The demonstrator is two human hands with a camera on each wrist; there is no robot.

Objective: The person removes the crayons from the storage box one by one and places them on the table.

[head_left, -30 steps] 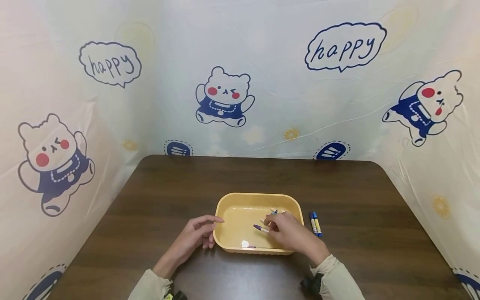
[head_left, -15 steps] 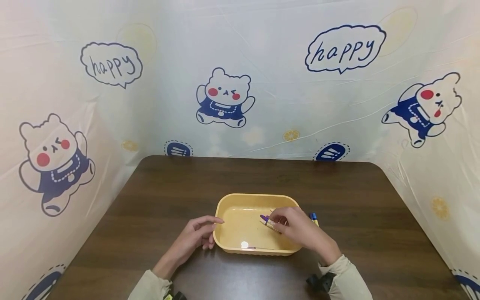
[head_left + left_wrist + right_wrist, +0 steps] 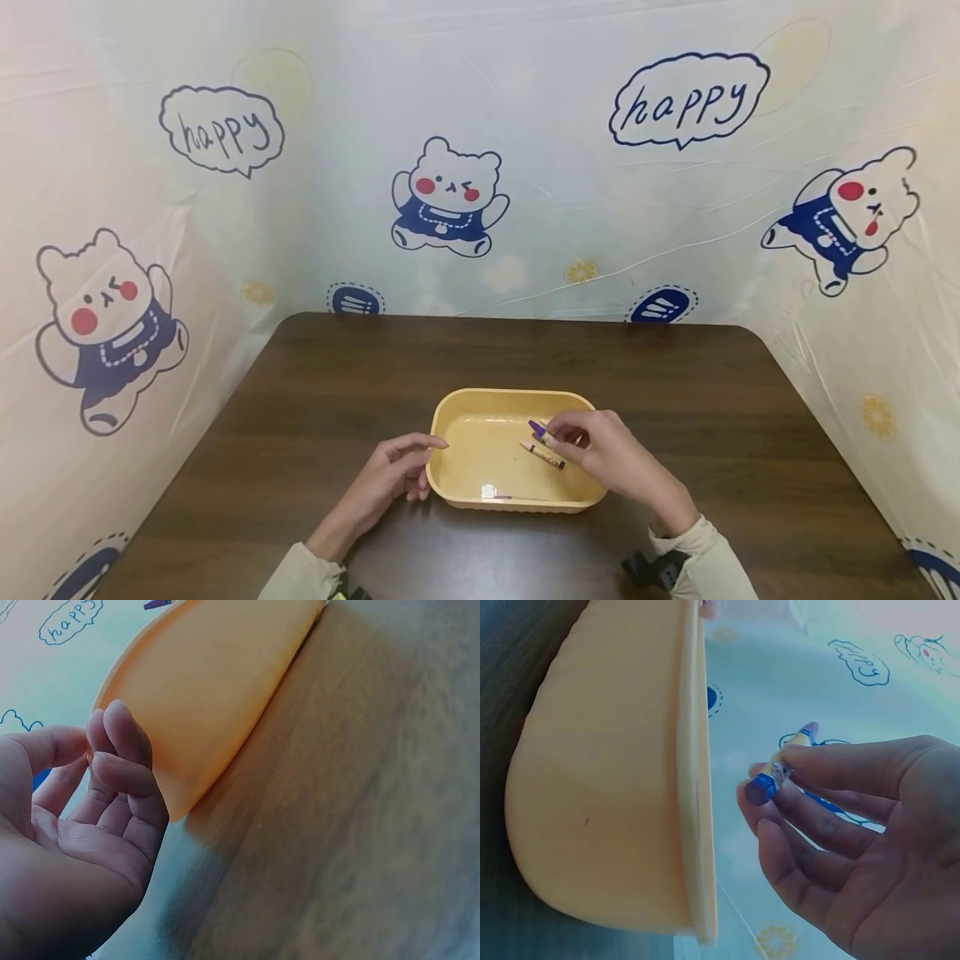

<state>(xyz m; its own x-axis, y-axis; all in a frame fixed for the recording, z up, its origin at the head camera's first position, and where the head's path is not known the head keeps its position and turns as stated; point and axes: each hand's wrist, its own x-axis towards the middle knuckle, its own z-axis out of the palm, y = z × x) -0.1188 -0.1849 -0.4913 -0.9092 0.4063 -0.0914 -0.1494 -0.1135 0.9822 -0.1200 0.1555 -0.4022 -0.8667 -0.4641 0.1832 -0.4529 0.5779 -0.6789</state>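
Observation:
My left hand (image 3: 380, 483) holds the near-left rim of a yellow plastic tray (image 3: 480, 458), index finger over the edge and thumb outside. In the left wrist view, the fingertips meet at the tray's rim (image 3: 112, 671). Over the tray's right side, my right hand (image 3: 611, 454) pinches a purple crayon (image 3: 537, 428) between thumb and fingers. The right wrist view shows this crayon (image 3: 766, 786) above the rim, with a blue band and a printed wrapper. A pale-tipped crayon (image 3: 542, 454) lies on the tray floor just below. My right hand hides part of the tray's right end.
The tray stands on a dark wooden table (image 3: 360, 375). A printed cloth (image 3: 540, 208) with cartoon bears hangs behind and along both sides.
My right hand has shifted right and up with the purple crayon, uncovering the pale-tipped crayon. The crayons on the table at right are now hidden behind it. My left hand stays put.

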